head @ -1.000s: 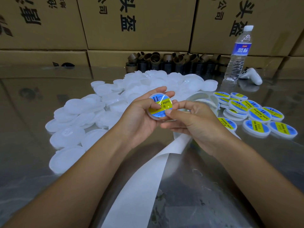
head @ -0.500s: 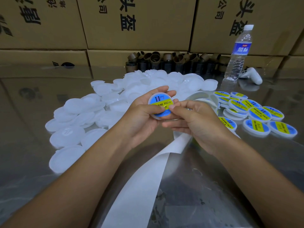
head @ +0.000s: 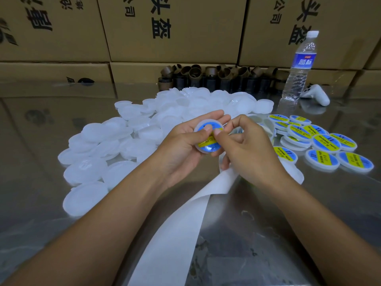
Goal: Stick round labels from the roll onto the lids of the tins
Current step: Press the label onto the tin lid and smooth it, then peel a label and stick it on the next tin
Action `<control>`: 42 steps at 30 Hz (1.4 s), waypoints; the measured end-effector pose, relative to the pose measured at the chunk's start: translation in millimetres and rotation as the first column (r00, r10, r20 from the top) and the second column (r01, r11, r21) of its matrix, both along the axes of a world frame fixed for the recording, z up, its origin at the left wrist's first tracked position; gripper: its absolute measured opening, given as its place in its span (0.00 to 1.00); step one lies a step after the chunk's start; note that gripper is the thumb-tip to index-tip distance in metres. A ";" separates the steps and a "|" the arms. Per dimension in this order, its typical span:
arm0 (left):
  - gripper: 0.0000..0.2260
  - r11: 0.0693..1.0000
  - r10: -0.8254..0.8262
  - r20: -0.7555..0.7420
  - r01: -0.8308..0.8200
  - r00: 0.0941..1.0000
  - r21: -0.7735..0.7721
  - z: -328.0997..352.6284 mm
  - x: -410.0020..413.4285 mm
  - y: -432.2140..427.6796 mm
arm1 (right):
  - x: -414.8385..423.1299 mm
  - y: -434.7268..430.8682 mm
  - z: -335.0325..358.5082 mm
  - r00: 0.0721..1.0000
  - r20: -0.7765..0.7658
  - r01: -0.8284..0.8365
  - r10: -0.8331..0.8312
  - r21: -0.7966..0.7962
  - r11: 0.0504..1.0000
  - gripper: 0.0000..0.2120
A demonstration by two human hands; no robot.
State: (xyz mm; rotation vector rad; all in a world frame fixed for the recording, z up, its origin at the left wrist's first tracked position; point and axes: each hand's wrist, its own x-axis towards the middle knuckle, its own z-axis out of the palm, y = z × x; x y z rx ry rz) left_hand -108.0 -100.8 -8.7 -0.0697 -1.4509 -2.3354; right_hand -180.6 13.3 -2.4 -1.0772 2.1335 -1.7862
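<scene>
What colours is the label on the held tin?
The label is blue with a yellow band; head view.

Table is lying open at both near corners.
Unlabelled tins are crowding the left, labelled tins the right; paper strip is running between.

Left hand, right hand, thumbs adjacent

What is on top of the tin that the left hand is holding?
A round blue and yellow label lies on the lid of the tin. The left hand and right hand press thumbs on it, covering part of its print.
</scene>
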 end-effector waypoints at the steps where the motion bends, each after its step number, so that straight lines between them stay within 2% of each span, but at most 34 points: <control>1: 0.13 1.000 -0.006 0.001 0.006 1.000 -0.002 -0.2 0.1 0.0 | -0.2 -0.5 -2.2 0.994 -0.097 0.044 -0.041 0.023 0.999 0.11; 3: 0.12 1.000 -0.015 -0.010 0.015 1.000 0.011 0.0 0.1 -0.4 | -1.0 -1.4 -5.2 0.956 -0.274 0.129 -0.102 0.080 0.988 0.12; 4: 0.12 1.000 -0.015 -0.016 0.016 1.000 0.022 0.3 0.0 -0.6 | -1.2 -1.8 -5.6 0.953 -0.284 0.137 -0.109 0.081 0.987 0.12; 8: 0.14 0.998 -0.034 -0.030 0.035 0.999 0.045 1.4 1.3 -0.4 | -2.0 -1.7 -3.0 0.984 -0.169 0.061 -0.056 0.024 0.998 0.12; 11: 0.14 0.999 -0.029 -0.027 0.030 0.999 0.035 2.4 2.1 -0.9 | -1.9 -0.1 0.8 0.996 -0.072 -0.044 0.042 -0.023 0.999 0.12; 15: 0.15 0.999 -0.017 -0.031 0.019 0.999 0.044 4.8 3.3 -1.8 | -0.9 2.5 4.2 0.983 0.008 -0.182 0.182 -0.009 0.983 0.06; 19: 0.15 1.000 0.021 -0.003 -0.021 1.000 0.001 4.3 3.1 -1.3 | -1.9 2.6 3.4 0.985 0.011 -0.174 0.174 -0.006 0.985 0.06; 22: 0.16 0.993 0.087 0.059 -0.082 0.994 -0.087 1.9 1.6 -0.7 | -4.2 1.6 2.5 0.991 0.045 -0.120 0.124 -0.082 0.989 0.05; 24: 0.14 0.977 0.146 0.110 -0.126 0.983 -0.171 -1.1 1.4 -0.7 | -7.0 1.3 2.7 0.994 0.086 -0.060 0.073 -0.146 0.987 0.05; 27: 0.10 0.954 0.209 0.160 -0.166 0.965 -0.249 -5.1 1.0 -2.9 | -9.4 -0.1 3.0 0.996 0.084 -0.010 0.024 -0.155 0.988 0.09; 30: 0.10 0.945 0.226 0.164 -0.176 0.960 -0.275 -5.6 1.4 -2.3 | -9.7 -1.2 2.0 0.999 0.037 0.002 0.003 -0.127 0.992 0.15; 35: 0.17 0.919 0.280 0.122 -0.229 0.952 -0.321 -6.3 1.7 1.6 | -10.7 -0.7 0.9 0.998 0.062 -0.004 0.013 -0.140 0.990 0.13; 38: 0.15 0.909 0.307 0.141 -0.246 0.941 -0.337 -7.5 1.2 -1.1 | -10.1 -0.3 1.3 0.997 0.072 -0.017 0.026 -0.122 0.992 0.04; 42: 0.10 0.920 0.296 0.150 -0.239 0.943 -0.311 -6.8 1.0 -3.4 | -10.5 1.3 2.8 0.998 0.005 -0.070 0.070 -0.084 0.994 0.07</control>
